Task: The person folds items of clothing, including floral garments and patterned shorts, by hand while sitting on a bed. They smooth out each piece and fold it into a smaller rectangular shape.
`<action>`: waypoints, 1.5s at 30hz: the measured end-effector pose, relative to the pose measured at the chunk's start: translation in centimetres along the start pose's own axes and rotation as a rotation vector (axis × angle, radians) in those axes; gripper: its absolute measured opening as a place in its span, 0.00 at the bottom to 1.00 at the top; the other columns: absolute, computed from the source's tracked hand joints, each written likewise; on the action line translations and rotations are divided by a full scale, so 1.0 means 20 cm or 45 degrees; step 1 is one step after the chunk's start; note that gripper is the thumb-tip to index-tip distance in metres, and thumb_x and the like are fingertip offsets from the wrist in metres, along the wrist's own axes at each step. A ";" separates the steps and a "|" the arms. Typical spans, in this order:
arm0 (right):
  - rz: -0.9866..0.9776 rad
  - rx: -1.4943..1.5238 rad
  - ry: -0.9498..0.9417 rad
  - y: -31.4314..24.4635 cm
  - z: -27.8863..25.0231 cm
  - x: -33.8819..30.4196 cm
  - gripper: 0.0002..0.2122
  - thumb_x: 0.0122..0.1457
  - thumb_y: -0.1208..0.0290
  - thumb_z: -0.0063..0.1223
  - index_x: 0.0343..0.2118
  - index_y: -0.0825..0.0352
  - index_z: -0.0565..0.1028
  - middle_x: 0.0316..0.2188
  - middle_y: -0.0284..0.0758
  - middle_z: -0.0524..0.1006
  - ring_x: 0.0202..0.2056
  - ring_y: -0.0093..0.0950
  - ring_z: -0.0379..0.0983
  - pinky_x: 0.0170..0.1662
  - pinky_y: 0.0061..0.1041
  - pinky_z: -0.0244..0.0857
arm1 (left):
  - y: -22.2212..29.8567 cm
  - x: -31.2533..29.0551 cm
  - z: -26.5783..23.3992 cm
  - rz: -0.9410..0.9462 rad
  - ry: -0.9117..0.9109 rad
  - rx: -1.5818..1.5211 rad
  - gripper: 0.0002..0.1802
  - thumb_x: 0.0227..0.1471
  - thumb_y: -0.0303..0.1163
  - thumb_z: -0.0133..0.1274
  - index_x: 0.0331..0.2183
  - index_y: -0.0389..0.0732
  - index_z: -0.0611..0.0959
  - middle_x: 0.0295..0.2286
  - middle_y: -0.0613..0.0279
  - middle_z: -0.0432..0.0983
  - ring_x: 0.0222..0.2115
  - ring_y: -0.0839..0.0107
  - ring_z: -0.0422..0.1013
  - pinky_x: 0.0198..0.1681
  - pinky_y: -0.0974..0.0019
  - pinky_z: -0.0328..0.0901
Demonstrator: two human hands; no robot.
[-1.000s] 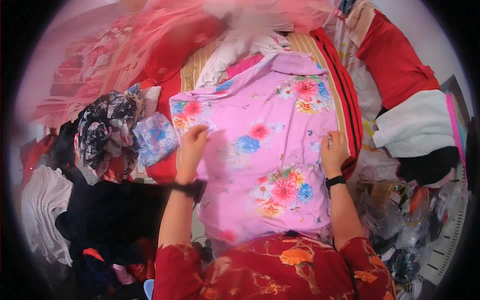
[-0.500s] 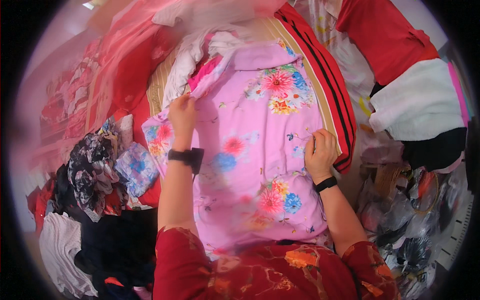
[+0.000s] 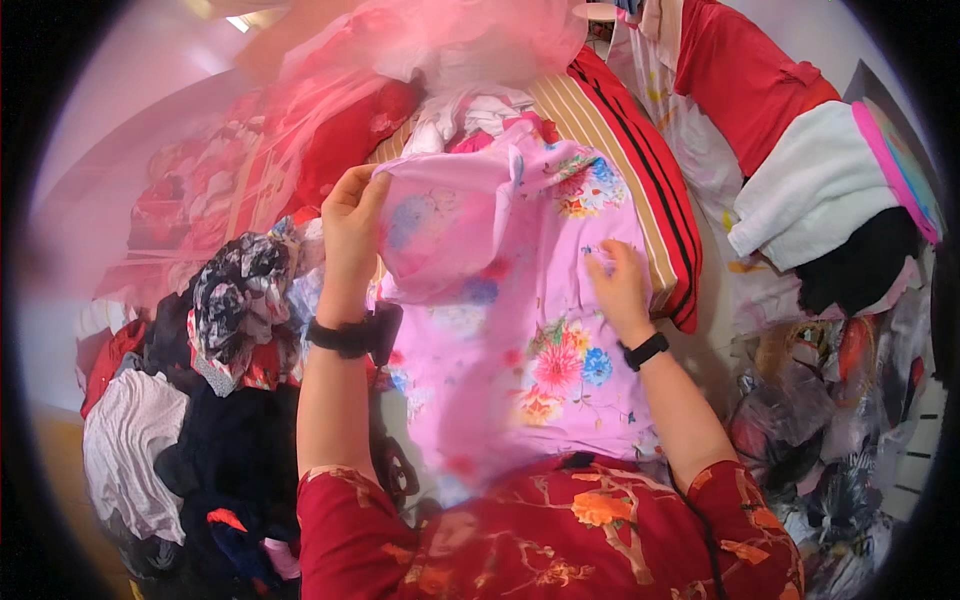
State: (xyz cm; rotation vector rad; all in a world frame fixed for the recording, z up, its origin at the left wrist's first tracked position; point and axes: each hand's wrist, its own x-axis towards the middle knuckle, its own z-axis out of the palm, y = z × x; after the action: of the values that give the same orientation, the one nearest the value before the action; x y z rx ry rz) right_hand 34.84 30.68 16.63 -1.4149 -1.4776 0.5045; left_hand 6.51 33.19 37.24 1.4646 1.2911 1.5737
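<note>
A lilac-pink floral garment (image 3: 570,365) lies spread before me over my lap. My left hand (image 3: 350,215) is closed on its raised edge at the upper left, holding that part up so the paler underside shows. My right hand (image 3: 622,290) lies on the garment's right side, thumb and fingers drawn together on the cloth. How much fabric sits between those fingers is hard to see. Beneath the garment and beyond it shows a tan striped cloth with a red and black border (image 3: 672,190).
At left is a heap of clothes, including a black-and-white patterned piece (image 3: 240,300) and a pale shirt (image 3: 135,450). Sheer pink netting (image 3: 330,90) hangs at the back left. On the right are red cloth (image 3: 750,85), a white towel-like piece (image 3: 815,185) and plastic bags (image 3: 790,400).
My left hand has lifted the garment's edge and drawn it up and left, turning it over. The right hand has shifted slightly left along the cloth.
</note>
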 end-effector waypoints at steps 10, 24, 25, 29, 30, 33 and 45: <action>0.134 1.306 -0.691 -0.09 0.36 -0.03 0.17 0.58 0.74 0.46 0.49 0.74 0.64 0.44 0.45 0.72 0.44 0.36 0.72 0.48 0.37 0.68 | 0.25 -0.26 0.13 0.119 -0.058 -0.054 0.07 0.54 0.28 0.51 0.34 0.35 0.78 0.27 0.69 0.73 0.24 0.84 0.67 0.27 0.80 0.62; 0.235 1.055 0.140 -0.96 -1.55 1.00 0.11 0.59 0.68 0.46 0.39 0.69 0.73 0.36 0.39 0.76 0.38 0.31 0.75 0.39 0.31 0.73 | 0.53 -0.11 -1.14 0.196 0.633 -0.032 0.08 0.53 0.29 0.50 0.34 0.35 0.76 0.19 0.66 0.68 0.17 0.77 0.64 0.22 0.71 0.62; 0.129 0.986 0.124 -1.05 -1.58 1.00 0.11 0.58 0.66 0.48 0.38 0.69 0.74 0.35 0.37 0.76 0.36 0.30 0.75 0.37 0.29 0.72 | 0.54 -0.11 -1.11 0.254 0.600 -0.070 0.08 0.53 0.29 0.50 0.35 0.35 0.75 0.22 0.65 0.70 0.22 0.75 0.68 0.27 0.70 0.65; -0.134 0.363 0.166 -1.16 -1.66 1.04 0.12 0.56 0.62 0.53 0.37 0.64 0.76 0.33 0.31 0.77 0.33 0.23 0.73 0.32 0.22 0.68 | 0.41 -0.22 -1.11 0.213 0.298 -0.728 0.07 0.56 0.32 0.46 0.35 0.41 0.76 0.33 0.62 0.75 0.38 0.70 0.70 0.42 0.62 0.64; -0.134 0.355 0.167 -1.17 -1.65 1.04 0.12 0.56 0.62 0.53 0.37 0.64 0.76 0.33 0.31 0.77 0.33 0.23 0.73 0.32 0.22 0.68 | 0.40 -0.26 -1.06 0.061 0.430 -0.775 0.09 0.57 0.31 0.44 0.36 0.38 0.75 0.36 0.58 0.75 0.39 0.67 0.71 0.43 0.61 0.65; -0.176 0.248 0.152 -1.16 -1.64 1.04 0.12 0.54 0.61 0.56 0.34 0.64 0.77 0.30 0.29 0.76 0.30 0.20 0.71 0.31 0.18 0.64 | 0.35 -0.39 -1.01 0.011 0.146 -1.073 0.11 0.58 0.31 0.40 0.33 0.34 0.74 0.33 0.54 0.74 0.37 0.64 0.72 0.46 0.59 0.67; -0.006 -0.716 -0.425 -0.63 -1.48 0.56 0.10 0.46 0.67 0.53 0.23 0.70 0.76 0.14 0.30 0.71 0.17 0.19 0.65 0.18 0.22 0.59 | -0.38 -1.26 -0.40 -0.549 -0.742 0.347 0.18 0.58 0.43 0.46 0.37 0.36 0.79 0.26 0.66 0.73 0.24 0.79 0.67 0.27 0.74 0.63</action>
State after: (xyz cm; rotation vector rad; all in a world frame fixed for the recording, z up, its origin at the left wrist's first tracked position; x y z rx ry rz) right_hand 55.46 28.47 43.72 -1.8199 -1.9966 0.3429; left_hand 2.30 10.82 21.89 1.5172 1.3675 0.6444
